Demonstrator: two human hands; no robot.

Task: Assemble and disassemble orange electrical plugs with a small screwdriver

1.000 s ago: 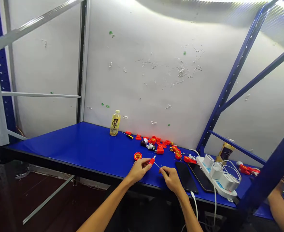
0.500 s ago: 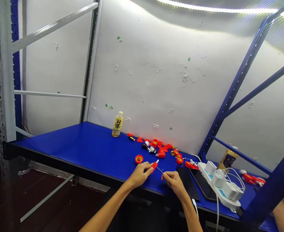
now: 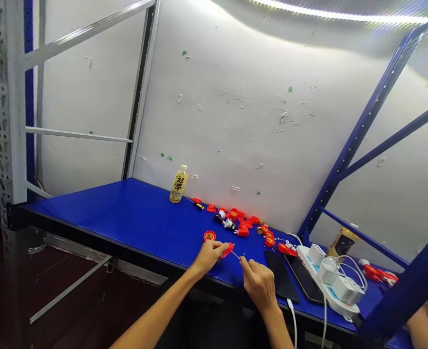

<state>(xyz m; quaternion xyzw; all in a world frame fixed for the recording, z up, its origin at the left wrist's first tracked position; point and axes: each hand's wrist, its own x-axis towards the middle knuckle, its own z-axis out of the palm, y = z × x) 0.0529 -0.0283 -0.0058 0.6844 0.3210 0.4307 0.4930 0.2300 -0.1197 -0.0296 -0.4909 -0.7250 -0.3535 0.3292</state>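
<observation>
head view shows the left hand pinching a red plastic piece over the blue table, while the right hand curls closed round a thin rod pointing at it. a red socket sits just beyond; two dark phones and a white power strip lie rightward.

Handle of the tool concealed by the right grip; red part partly covered by the left grip. Forearms and co-worker's arm cropped. Bottle crossed by a strut. Pale bits too small to identify.
</observation>
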